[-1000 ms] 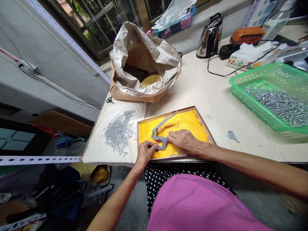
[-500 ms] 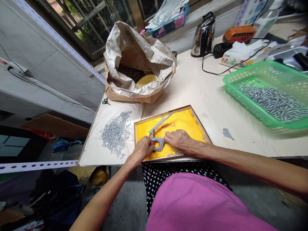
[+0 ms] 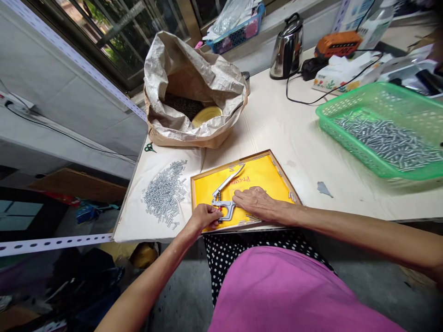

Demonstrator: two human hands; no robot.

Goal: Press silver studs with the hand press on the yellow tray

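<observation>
A grey metal lever tool (image 3: pixel 224 195) lies in a wooden-framed tray with a yellow bottom (image 3: pixel 263 171) at the table's near edge. My left hand (image 3: pixel 203 216) is curled at the tool's lower left jaw, fingers pinched on something too small to name. My right hand (image 3: pixel 255 202) rests palm down on the tray just right of the tool, fingers together touching its frame. A few small metal pins lie along the tray's edges.
A heap of small metal pins (image 3: pixel 162 192) lies left of the tray. A green basket (image 3: pixel 349 138) of such pins stands at right. Behind are a paper sack (image 3: pixel 194 83) with a yellow bowl, small scissors (image 3: pixel 150 147), a kettle (image 3: pixel 287 48) and a cord.
My left hand shifted slightly down and left at the tool's jaw. The tool's long handle now points more upright. My right hand stays beside it.
</observation>
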